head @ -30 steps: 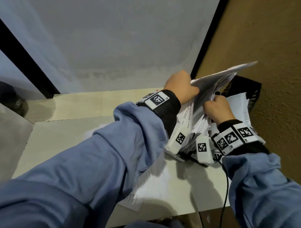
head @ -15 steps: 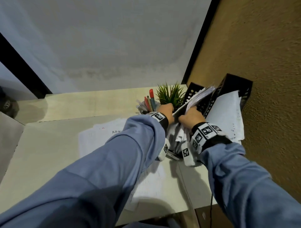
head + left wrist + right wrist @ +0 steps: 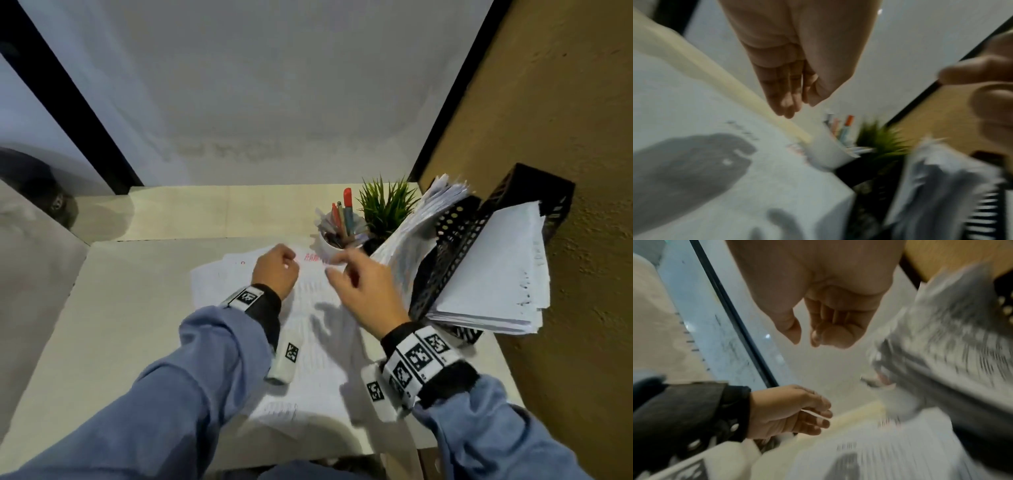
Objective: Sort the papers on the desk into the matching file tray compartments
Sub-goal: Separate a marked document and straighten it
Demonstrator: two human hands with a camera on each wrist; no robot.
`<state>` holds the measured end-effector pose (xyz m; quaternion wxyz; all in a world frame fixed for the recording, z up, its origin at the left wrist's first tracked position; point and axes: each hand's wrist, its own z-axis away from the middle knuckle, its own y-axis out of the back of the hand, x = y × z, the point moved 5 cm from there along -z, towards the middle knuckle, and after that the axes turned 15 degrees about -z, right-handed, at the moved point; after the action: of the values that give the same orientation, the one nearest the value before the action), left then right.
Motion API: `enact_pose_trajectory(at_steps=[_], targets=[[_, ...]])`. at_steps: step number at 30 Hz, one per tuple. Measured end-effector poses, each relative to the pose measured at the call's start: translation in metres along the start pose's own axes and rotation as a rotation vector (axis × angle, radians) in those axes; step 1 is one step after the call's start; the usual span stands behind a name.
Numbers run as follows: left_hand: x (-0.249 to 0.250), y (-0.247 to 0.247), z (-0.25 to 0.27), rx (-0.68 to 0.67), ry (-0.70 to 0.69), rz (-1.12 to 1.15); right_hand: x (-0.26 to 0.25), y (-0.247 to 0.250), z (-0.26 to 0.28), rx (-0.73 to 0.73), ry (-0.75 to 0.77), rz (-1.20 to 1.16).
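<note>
Your black mesh file tray (image 3: 455, 260) stands at the desk's (image 3: 113, 329) right edge: a fanned sheaf (image 3: 414, 236) fills its left compartment, a thicker stack (image 3: 493, 270) leans in the right one. More papers (image 3: 315, 329) lie flat under your hands; their red heading is too blurred to read. A white cup (image 3: 325, 245) beside a small green plant (image 3: 385, 205) holds pens. Your left hand (image 3: 275, 270) hovers loosely curled, holding nothing; your right hand (image 3: 364, 291) hovers empty, fingers relaxed and parted.
</note>
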<state>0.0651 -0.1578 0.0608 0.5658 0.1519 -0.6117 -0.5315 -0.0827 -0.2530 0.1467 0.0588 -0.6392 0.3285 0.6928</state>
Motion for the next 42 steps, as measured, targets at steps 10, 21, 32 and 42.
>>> enact_pose_trajectory(at_steps=[10,21,32,42], targets=[[-0.151,-0.035,0.071,-0.158,0.486,-0.187,0.163,-0.077,0.032,-0.048,-0.693,0.347],[-0.154,-0.044,0.09,-0.074,0.49,0.1,0.175,-0.081,0.049,0.06,-0.779,0.058],[-0.171,-0.042,0.101,-0.068,0.329,0.316,0.172,-0.065,0.049,0.265,-0.766,-0.412],[-0.159,-0.048,0.093,-0.155,0.427,0.465,0.165,-0.062,0.053,0.294,-0.805,-0.579]])
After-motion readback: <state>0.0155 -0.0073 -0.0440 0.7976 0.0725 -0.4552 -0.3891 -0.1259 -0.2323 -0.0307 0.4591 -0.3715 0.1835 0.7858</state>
